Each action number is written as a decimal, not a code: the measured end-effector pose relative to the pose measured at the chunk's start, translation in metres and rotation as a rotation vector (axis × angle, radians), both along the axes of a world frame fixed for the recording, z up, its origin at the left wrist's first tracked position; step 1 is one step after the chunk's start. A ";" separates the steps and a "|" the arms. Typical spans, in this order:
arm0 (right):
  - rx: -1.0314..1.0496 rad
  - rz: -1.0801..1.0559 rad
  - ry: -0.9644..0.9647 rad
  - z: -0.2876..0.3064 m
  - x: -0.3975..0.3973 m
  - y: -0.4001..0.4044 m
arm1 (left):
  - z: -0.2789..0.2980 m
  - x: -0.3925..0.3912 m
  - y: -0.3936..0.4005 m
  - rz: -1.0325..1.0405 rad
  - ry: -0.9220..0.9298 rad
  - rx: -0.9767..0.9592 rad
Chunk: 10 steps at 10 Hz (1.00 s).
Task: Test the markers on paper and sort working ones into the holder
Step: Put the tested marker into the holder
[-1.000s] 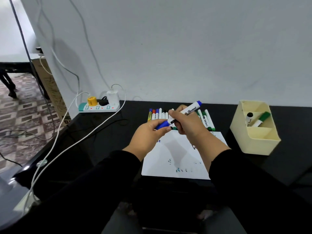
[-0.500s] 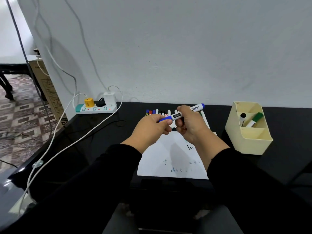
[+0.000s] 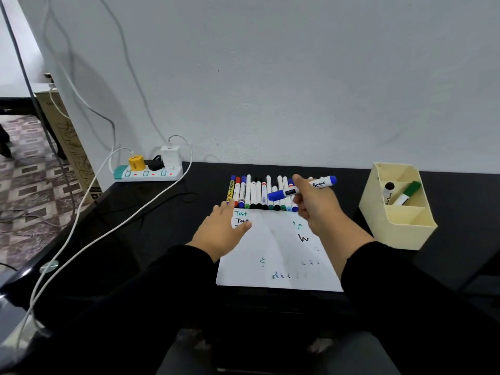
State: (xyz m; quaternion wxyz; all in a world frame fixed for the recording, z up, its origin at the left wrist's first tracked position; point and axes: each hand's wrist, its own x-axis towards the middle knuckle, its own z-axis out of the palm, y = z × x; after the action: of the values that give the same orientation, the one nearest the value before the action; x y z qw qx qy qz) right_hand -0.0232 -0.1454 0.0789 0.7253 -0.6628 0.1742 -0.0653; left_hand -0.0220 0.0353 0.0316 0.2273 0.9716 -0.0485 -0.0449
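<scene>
My right hand (image 3: 316, 207) grips a capped blue whiteboard marker (image 3: 303, 188) above the row of markers (image 3: 254, 194) lying at the far edge of the paper (image 3: 278, 255). The marker points left, blue cap toward the row. My left hand (image 3: 223, 230) lies flat with straight fingers on the paper's left top corner, partly covering the written "Test" words. The cream holder (image 3: 405, 226) stands to the right on the black desk, with a black-capped marker (image 3: 388, 192) and a green marker (image 3: 407, 192) in its back compartment.
A power strip (image 3: 147, 173) with plugs sits at the desk's back left, and white cables (image 3: 89, 244) trail from it across the left side. The wall stands just behind the markers. A cardboard box (image 3: 67, 147) stands beyond the desk's left edge.
My left hand let go of the blue marker's cap end and dropped flat onto the paper. My right hand keeps the capped marker, carried slightly to the right.
</scene>
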 end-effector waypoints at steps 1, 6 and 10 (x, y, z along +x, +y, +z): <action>-0.339 -0.059 -0.103 0.001 0.008 -0.021 | -0.033 0.006 0.010 0.063 0.052 0.175; -0.754 -0.634 -0.174 -0.027 0.012 -0.085 | -0.065 -0.001 0.012 0.048 -0.019 0.312; -0.895 -0.588 0.141 -0.011 0.029 -0.125 | -0.066 -0.001 0.013 0.049 -0.001 0.320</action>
State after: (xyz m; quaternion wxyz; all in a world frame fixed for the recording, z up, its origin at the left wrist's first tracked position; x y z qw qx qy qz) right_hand 0.0059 -0.2708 0.0675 0.3098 -0.8330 0.3559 -0.2889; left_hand -0.0226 0.0481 -0.0343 0.0705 0.9963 -0.0171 -0.0459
